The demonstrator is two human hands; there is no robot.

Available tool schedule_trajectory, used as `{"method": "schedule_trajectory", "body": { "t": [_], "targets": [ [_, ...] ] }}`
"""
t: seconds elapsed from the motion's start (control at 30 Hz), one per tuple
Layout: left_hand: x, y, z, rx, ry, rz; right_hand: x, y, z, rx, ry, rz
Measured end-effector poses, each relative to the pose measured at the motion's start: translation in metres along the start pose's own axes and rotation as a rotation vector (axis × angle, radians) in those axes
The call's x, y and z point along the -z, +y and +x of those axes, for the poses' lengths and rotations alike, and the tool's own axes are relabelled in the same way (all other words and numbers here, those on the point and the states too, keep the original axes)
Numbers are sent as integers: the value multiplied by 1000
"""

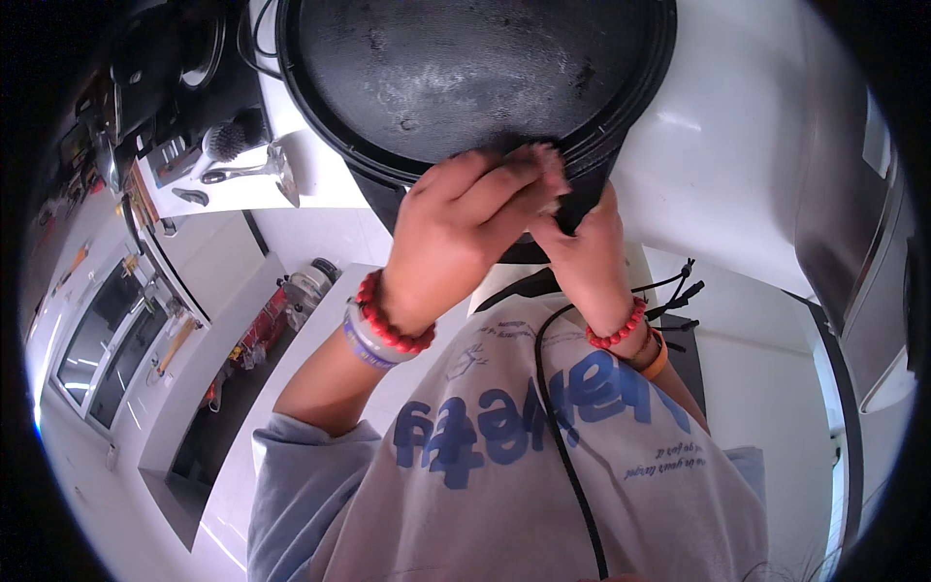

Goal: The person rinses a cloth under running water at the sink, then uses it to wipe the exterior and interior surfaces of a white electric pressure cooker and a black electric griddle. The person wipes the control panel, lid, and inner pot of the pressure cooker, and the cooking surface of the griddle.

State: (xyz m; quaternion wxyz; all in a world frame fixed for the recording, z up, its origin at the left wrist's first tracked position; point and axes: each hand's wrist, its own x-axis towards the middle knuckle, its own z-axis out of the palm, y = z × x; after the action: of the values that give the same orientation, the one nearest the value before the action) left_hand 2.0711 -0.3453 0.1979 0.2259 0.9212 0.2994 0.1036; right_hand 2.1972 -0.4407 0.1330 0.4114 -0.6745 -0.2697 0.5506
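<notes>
A round black pan-like plate (444, 80) of an electric griddle lies before me, with pale smears on its textured surface and a raised rim. My left hand (465, 211) reaches over the near rim. Pinched under its fingers is a small frayed pinkish scrap (549, 171), too blurred to tell whether cloth or sponge. Lower and to the right, my right hand (585, 251) grips the black front part (585, 196) of the griddle, its thumb towards me and its fingers partly hidden behind that part. The fingertips of my left hand hang close above my right thumb.
A metal turner (280, 171) and a grey-headed brush (224, 142) lie on the white counter (324, 174) at left. A black cord (265, 62) loops beside the griddle. Cable ends (684, 295) stick out right of my waist. A low shelf (254, 349) holds red bags.
</notes>
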Motion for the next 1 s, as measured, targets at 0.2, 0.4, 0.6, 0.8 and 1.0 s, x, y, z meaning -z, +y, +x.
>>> {"method": "schedule_trajectory", "body": {
  "t": [0.2,0.4,0.6,0.8,1.0],
  "targets": [
    [50,-3,-30,362,-176,333,1,10,-4,-47,85,-91],
    [-13,25,1,126,157,50,8,-5,7,309,-8,-174],
    [-20,3,-46,176,215,91,10,-13,-7,-246,20,-130],
    [30,-42,-78,354,258,258,-6,-32,-11,-399,37,-40],
    [48,-67,-78,503,306,249,-7,-30,-10,-428,68,-57]
  ]
}}
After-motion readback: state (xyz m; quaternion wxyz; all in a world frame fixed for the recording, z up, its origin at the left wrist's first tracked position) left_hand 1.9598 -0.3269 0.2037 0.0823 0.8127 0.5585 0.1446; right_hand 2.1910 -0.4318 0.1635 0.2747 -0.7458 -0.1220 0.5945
